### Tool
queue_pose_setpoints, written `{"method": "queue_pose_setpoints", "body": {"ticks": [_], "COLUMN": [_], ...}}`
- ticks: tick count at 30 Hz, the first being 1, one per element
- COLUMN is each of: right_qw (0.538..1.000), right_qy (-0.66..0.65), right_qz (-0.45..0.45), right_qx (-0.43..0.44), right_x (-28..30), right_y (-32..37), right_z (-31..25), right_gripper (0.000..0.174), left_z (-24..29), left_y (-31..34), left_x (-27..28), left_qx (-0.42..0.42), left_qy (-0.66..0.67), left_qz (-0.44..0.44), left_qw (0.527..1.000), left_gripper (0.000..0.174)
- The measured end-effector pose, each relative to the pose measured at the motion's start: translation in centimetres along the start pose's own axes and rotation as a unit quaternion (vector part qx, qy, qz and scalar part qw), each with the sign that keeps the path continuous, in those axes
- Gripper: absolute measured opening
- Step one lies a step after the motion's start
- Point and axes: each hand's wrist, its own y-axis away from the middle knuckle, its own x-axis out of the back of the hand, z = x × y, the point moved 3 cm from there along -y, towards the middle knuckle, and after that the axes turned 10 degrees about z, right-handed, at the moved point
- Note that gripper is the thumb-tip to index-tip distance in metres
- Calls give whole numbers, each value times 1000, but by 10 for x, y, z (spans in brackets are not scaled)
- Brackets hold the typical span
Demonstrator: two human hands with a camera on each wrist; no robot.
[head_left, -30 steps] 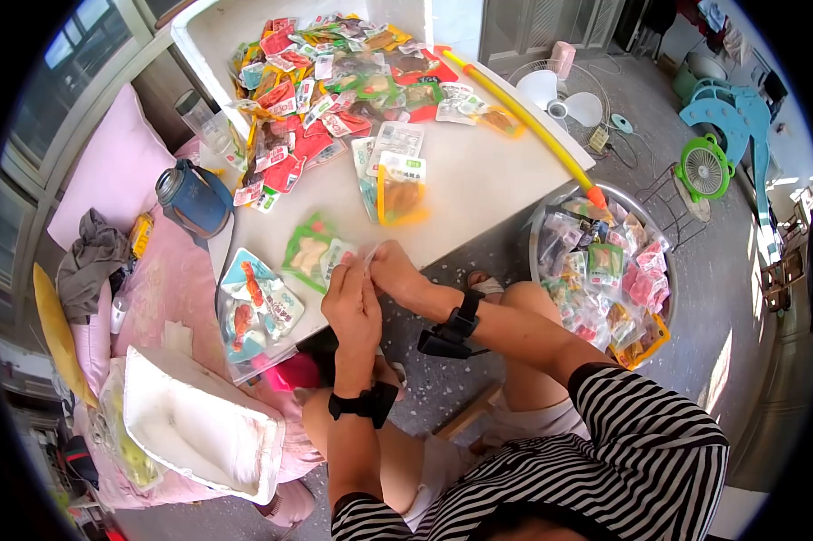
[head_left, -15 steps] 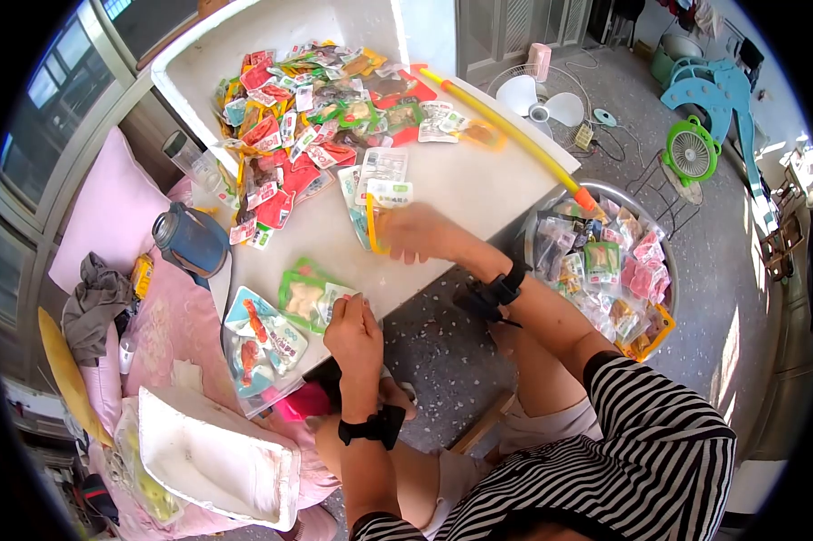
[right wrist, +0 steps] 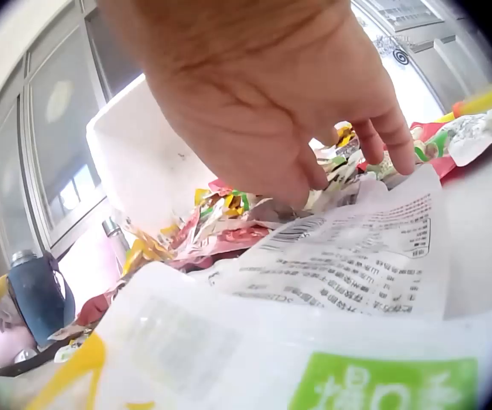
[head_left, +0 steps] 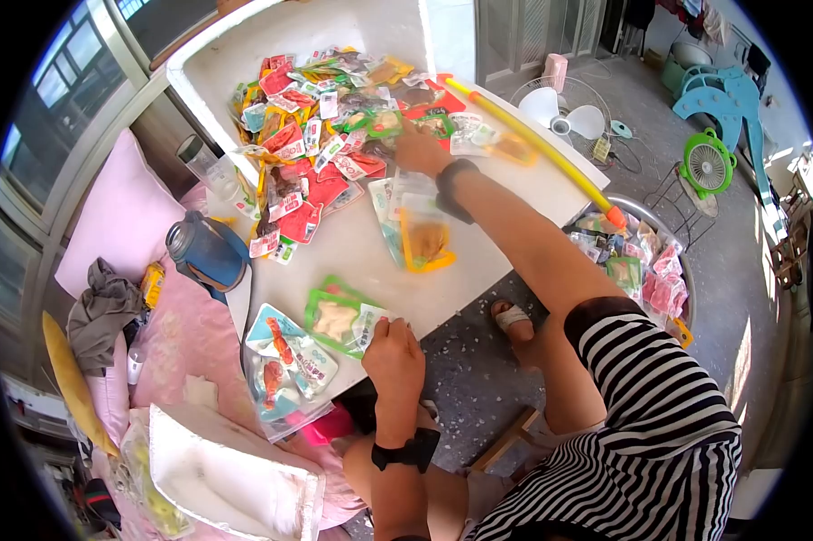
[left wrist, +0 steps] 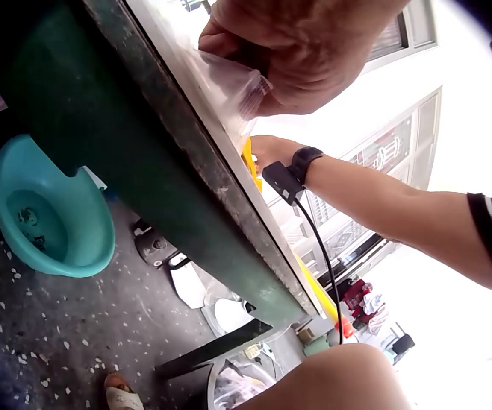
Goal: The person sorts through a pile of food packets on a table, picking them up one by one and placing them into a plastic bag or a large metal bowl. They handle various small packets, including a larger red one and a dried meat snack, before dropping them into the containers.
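Observation:
My left hand (head_left: 395,361) is at the front edge of the table, its fingers pinching a clear plastic bag (left wrist: 233,84) with a ridged edge. Beside that hand lie a green-edged snack packet (head_left: 336,317) and blue-and-white snack packets (head_left: 284,352) with red food pictures. Over at the heap of snack packets (head_left: 303,135), my right hand (head_left: 417,149) reaches down with loosely bent, spread fingers. In the right wrist view, the right fingertips hang right at the packets. A yellow-edged packet (head_left: 427,239) and white-backed packets (right wrist: 348,256) lie under the right wrist.
A white foam box (head_left: 199,77) stands tipped behind the heap. Along the table's right edge lies a yellow tube (head_left: 537,149), above a metal basin (head_left: 686,270) of packets. A blue flask (head_left: 208,252) stands at left; another foam box (head_left: 235,469) is below.
My right hand has left the left hand's side, passed over the yellow-edged packet and moved to the heap. The left hand keeps its pinch near the green-edged packet.

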Motion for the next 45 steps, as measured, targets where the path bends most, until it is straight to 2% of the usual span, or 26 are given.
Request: {"method": "queue_pose_setpoints", "body": {"ticks": [4, 6, 9, 10, 13, 15, 17, 21, 24, 27, 30, 33, 36, 39, 41, 43, 45], "right_qw": [999, 997, 991, 992, 996, 989, 985, 967, 948, 982, 990, 980, 923, 821, 747, 703, 696], "right_qy": [-24, -26, 6, 49, -17, -42, -124, -178, -298, -169, -131, -170, -319, -516, -582, -618, -631], "right_qz": [21, 66, 95, 51, -22, -100, -77, -150, -46, 87, 28, -9, -132, -171, -244, -283, -291], "right_qx": [2, 27, 93, 105, 90, 104, 88, 100, 100, 4, -46, -103, -171, -176, -207, -208, -181], "right_x": [23, 33, 86, 102, 141, 154, 144, 163, 154, 140, 134, 137, 137, 137, 161, 166, 152], "right_y": [10, 19, 66, 86, 167, 219, 258, 276, 268, 262, 269, 267, 261, 263, 267, 272, 276], "right_z": [-4, 1, -7, -9, -20, -34, -48, -85, -78, -44, -22, -20, -20, -17, -25, -31, -37], "right_gripper": [29, 27, 23, 22, 24, 25, 24, 50, 59, 59, 70, 70, 55, 39, 33, 31, 33], "left_z": [2, 2, -1, -1, -1, -2, 0, -1, -4, -8, -6, -4, 1, 5, 8, 9, 12], "left_y": [-2, -2, -2, -1, 0, 1, 1, 5, 5, 7, 4, 3, 0, 0, -1, -1, -1], "left_x": [2, 3, 1, 0, 1, 0, 2, 3, 6, 4, 5, 6, 13, 18, 21, 23, 24], "left_qx": [16, 14, 12, 11, 3, -4, -15, -9, -8, -10, -4, 0, 10, 7, 7, 3, -9], "left_qy": [12, 7, -1, -3, -4, -12, -11, -24, -19, -7, -12, -7, 2, 14, 14, 15, 15], "left_qz": [6, 3, -6, -12, -5, -4, 5, -5, -6, 4, -6, -4, 18, 48, 57, 69, 80], "left_qw": [1000, 1000, 1000, 1000, 1000, 1000, 1000, 1000, 1000, 1000, 1000, 1000, 1000, 999, 998, 997, 997], "left_gripper": [5, 5, 6, 7, 8, 7, 6, 7, 9, 9, 8, 7, 6, 6, 7, 9, 11]}}
